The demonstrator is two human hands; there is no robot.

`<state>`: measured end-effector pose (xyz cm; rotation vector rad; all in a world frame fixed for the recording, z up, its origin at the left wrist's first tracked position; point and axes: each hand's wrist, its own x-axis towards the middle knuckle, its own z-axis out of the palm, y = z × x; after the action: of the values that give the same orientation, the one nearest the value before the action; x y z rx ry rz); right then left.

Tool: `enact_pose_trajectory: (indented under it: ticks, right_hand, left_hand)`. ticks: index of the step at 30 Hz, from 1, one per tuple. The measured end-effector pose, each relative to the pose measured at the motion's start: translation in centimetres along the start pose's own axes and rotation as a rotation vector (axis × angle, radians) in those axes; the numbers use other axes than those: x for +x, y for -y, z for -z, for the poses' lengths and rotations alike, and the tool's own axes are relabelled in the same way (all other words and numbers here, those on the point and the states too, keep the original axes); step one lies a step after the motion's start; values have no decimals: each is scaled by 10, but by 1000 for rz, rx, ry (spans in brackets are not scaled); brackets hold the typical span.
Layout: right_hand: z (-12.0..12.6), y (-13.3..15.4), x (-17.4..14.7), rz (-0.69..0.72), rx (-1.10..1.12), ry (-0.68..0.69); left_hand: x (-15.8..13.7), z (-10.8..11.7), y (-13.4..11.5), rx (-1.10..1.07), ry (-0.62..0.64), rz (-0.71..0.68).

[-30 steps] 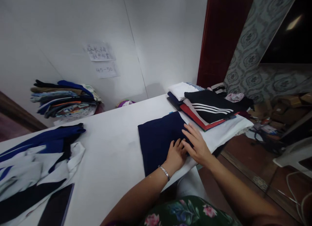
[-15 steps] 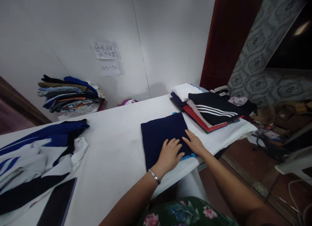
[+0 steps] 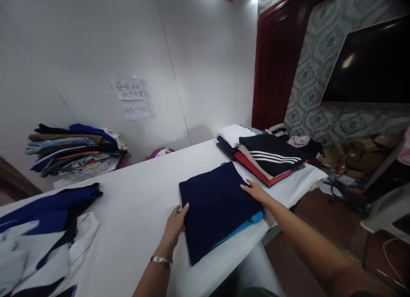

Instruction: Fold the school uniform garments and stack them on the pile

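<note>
A square-folded navy garment (image 3: 218, 203) lies near the front edge of the white table, with a bright blue cloth (image 3: 254, 218) showing from under its lower right side. My left hand (image 3: 176, 222), with a silver band at the wrist, grips the garment's left edge, thumb on top and the other fingers partly hidden. At the opposite edge, my right hand (image 3: 258, 191) is closed on the right side, its fingertips on the dark fabric.
Folded clothes (image 3: 272, 156), topped by a black piece with white stripes, lie at the table's right end. Another tall clothes stack (image 3: 80, 147) stands at the back left. Loose blue and white garments (image 3: 38, 237) spread over the left side. Cardboard boxes (image 3: 365, 154) sit beyond the table.
My left hand has moved from the top of the navy garment to its left edge. My right hand stays at the right edge. The view has tilted upward.
</note>
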<state>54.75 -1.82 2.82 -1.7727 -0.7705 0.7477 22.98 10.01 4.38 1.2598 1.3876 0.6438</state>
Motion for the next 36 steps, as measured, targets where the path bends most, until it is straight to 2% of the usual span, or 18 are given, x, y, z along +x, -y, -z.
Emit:
enact_pose_trajectory:
  ticks: [4, 6, 9, 12, 15, 19, 21, 23, 26, 28, 30, 33, 36]
  right_hand:
    - [-7, 10, -2, 12, 170, 170]
    - [-12, 16, -6, 52, 257, 197]
    - [-23, 27, -15, 149, 359, 196]
    - [-40, 30, -19, 242, 373, 227]
    - [-56, 22, -18, 305, 156, 206]
    - [-59, 7, -15, 313, -354, 96]
    - [-54, 6, -15, 262, -592, 62]
    - [-49, 12, -15, 288, -745, 30]
    - [-53, 35, -16, 549, -784, 26]
    - [-67, 56, -13, 716, -768, 61]
    - [-86, 74, -5, 793, -781, 112]
    - [-112, 86, 19, 750, -868, 163]
    - [-124, 74, 50, 498, -925, 226]
  left_hand:
    - [2, -4, -13, -35, 93, 24]
    - [3, -2, -19, -120, 117, 13]
    - [5, 11, -26, -228, 85, -63]
    - [10, 31, -23, -228, 18, -116]
    - [16, 47, -5, -155, -23, -104]
    - [20, 57, 19, 29, -50, -93]
    - [20, 59, 21, 186, -75, -106]
    - [20, 60, 14, 351, -119, -153]
    - [22, 55, -5, 541, -208, -375]
    - [26, 45, -19, 657, -250, -544]
    - [30, 31, -30, 789, -265, -627]
    - [36, 11, -37, 992, -253, -614]
    - [43, 0, -30, 1087, -204, -528]
